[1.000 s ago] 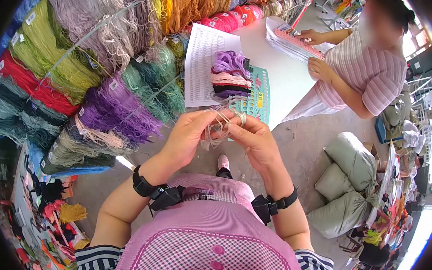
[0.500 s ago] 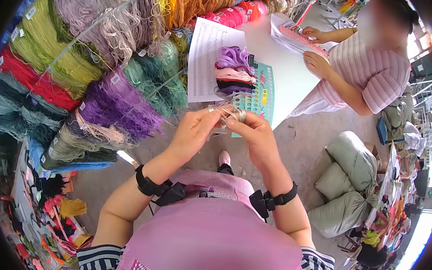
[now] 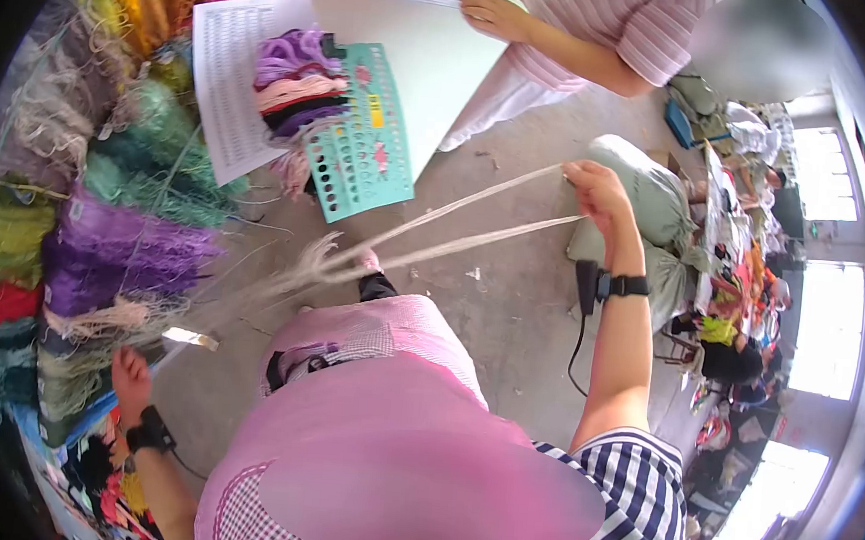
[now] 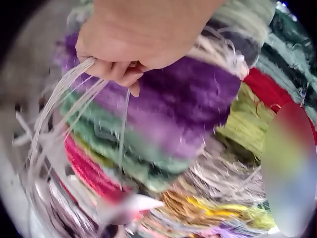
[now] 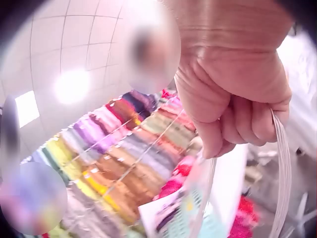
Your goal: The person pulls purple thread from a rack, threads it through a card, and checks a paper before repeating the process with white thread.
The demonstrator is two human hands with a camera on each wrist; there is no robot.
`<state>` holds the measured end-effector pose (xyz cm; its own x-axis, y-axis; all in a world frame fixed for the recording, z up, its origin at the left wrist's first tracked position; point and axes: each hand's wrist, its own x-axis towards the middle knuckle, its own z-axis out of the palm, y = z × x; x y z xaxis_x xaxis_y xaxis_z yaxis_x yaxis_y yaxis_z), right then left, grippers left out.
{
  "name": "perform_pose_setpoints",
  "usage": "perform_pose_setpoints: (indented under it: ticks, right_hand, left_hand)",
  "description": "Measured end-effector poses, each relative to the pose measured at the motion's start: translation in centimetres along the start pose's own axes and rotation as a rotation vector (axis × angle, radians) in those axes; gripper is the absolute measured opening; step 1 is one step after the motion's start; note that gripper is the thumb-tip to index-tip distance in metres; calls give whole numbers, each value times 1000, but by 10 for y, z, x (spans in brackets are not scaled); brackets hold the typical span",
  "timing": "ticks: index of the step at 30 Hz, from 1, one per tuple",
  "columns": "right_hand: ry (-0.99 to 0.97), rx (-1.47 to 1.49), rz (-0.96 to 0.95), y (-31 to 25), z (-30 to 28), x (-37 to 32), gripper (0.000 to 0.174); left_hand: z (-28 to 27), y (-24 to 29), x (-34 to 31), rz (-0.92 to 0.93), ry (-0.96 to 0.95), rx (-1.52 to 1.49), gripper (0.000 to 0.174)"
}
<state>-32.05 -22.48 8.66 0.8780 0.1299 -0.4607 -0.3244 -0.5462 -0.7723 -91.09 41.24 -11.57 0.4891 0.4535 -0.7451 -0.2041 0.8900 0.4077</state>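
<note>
A skein of off-white thread point(image 3: 318, 262) stretches across the front of the body between both hands. My right hand point(image 3: 598, 193), raised out to the right, grips one looped end. Two strands leave its curled fingers in the right wrist view, where more thread point(image 5: 282, 178) hangs beside the palm. Low at the left, my left hand point(image 3: 132, 379) holds the other end, blurred in the head view. The left wrist view shows thread point(image 4: 74, 82) running out from its curled fingers, with loose ends trailing below.
Racks of coloured yarn, including a purple bundle point(image 3: 123, 248), line the left side. On the white table point(image 3: 438, 50) lie a printed sheet point(image 3: 219, 95), a green card with holes point(image 3: 374, 181) and small purple and pink skeins point(image 3: 292, 60). Another person point(image 3: 610, 32) stands across; sacks point(image 3: 649, 185) sit right.
My hands were together near the green card, fingering the thread. They have now spread wide, right hand to the right and left hand down left, drawing the thread out long. The view has turned.
</note>
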Motion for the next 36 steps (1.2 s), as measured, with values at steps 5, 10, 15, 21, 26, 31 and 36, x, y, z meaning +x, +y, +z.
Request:
perform_pose_setpoints:
  ticks: [5,10,15,21,26,31,36]
  right_hand:
    - [755,-457,-126,64,-123,32,29]
    - [785,-344,-117,78,-177,30,24]
    - [492,-110,-652,25,-58,18,13]
    - [139,127,-644,-52,131,-2,6]
    - [-158,124,-753,-80,245,-31,9]
    - [-415,108,-501,-90,271,-24,9]
    - [-354,93,-501,-88,270,-11,9]
  left_hand:
    - [-182,73,-28,210,403,218,23]
    - [-182,90,-85,374,633,484,25]
    - [91,-34,-106,105,-109,476,54]
    - [278,-122,-42,7,-587,782,28]
    - [402,-189,-36,188,-517,957,32]
    - [430,-218,-20,739,-465,808,29]
    - [419,-205,-13,422,-363,1036,32]
